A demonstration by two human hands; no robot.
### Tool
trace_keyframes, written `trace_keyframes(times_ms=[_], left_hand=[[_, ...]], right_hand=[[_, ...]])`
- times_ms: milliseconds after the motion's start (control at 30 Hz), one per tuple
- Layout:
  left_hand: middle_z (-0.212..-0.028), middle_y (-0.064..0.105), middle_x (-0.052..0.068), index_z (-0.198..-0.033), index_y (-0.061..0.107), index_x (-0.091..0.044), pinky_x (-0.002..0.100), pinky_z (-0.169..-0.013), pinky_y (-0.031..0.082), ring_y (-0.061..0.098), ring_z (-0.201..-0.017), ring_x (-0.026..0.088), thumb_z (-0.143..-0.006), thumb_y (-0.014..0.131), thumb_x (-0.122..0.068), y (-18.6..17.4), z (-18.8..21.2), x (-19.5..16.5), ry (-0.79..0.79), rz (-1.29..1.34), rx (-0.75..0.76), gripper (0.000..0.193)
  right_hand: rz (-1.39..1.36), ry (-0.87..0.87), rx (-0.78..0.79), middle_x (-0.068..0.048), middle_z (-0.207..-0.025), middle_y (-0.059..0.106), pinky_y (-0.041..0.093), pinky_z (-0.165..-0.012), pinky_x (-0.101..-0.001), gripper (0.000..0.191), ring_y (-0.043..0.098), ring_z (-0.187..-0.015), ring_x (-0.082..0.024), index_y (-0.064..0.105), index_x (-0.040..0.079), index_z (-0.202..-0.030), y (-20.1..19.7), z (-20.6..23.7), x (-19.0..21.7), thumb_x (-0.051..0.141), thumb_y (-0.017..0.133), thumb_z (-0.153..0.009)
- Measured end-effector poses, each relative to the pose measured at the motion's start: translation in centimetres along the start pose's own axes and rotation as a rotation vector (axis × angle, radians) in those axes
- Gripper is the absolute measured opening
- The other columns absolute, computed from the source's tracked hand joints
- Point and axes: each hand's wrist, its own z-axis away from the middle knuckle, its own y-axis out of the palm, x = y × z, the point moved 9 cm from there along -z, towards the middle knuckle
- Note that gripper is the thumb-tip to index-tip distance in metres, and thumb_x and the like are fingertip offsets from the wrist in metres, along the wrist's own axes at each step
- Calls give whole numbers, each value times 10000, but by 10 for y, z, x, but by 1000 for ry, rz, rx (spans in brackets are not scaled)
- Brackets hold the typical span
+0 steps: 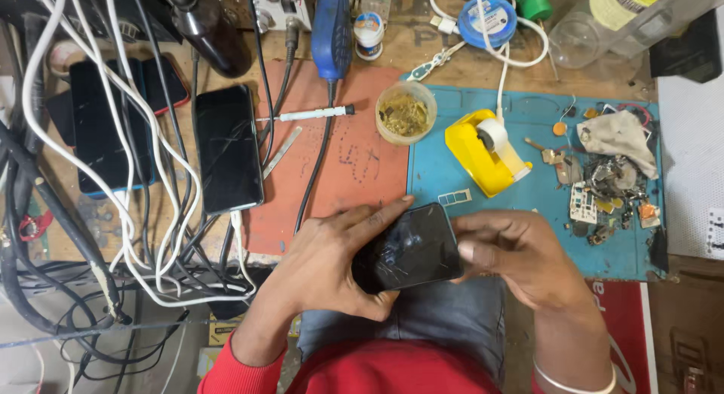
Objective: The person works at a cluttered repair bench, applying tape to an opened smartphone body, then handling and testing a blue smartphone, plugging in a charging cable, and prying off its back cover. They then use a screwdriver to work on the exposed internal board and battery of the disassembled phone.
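Held between both hands just off the near edge of the bench: dark phone (411, 247) with cracked glass, long axis running lower-left to upper-right. Left hand (332, 266) cupped under its left end, fingers wrapped along the top edge; right hand (520, 258) closed on its right end, thumb on the glass; both equally near. Beyond, on the blue mat (452, 175): small white tray frame (455, 197), yellow tape dispenser (486, 149), heap of small parts (611, 190) toward the right edge. On the red mat (354, 160): round tub of brown paste (406, 111), white-handled screwdriver (309, 115). Left side: second cracked phone (228, 149) among white and black cables (136, 213). Far edge: round blue-and-white container (487, 21).
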Motion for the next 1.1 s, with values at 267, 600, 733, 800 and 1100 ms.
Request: trace_keyframes(times_ms=[267,600,733,800,1100], left_hand=[[-1092,711,154,-1504,518,-118,426,-745,571,704,-947,363,-535,818,-376,-2,4,-1,100,-4,-20,1047],[-990,701,135,-1498,530,-117,429,-723,563,697,-876,351,-525,817,-372,4,0,5,84,-17,27,1046],[-1012,703,140,-1493,532,-115,425,-726,564,698,-889,352,-531,816,-378,5,1,5,99,-24,27,1037],[-1003,702,143,-1488,537,-113,427,-717,558,696,-886,356,-527,823,-376,6,1,8,82,-29,34,1036],[-1239,551,175,-1478,382,-74,423,-1012,477,570,-1164,319,-755,890,-243,6,12,42,-37,658,-541,900]], right_hand=[[25,42,71,-244,-1051,780,671,-730,-426,445,791,-849,-292,650,-152,-1235,12,5,3,18,728,-831],[72,-55,-93,-219,-900,761,667,-644,-400,273,758,-695,-259,723,-169,-1064,7,8,0,25,728,-873],[43,-31,-150,-164,-899,745,664,-613,-400,269,731,-705,-214,712,-140,-1053,-1,4,-10,30,739,-846],[35,-14,-166,-171,-867,745,667,-594,-391,255,735,-668,-223,714,-143,-1029,-6,2,-15,46,733,-859],[126,-369,-261,-187,-1026,779,625,-827,-371,258,762,-903,-245,712,-62,-1142,39,19,13,68,732,-919]])
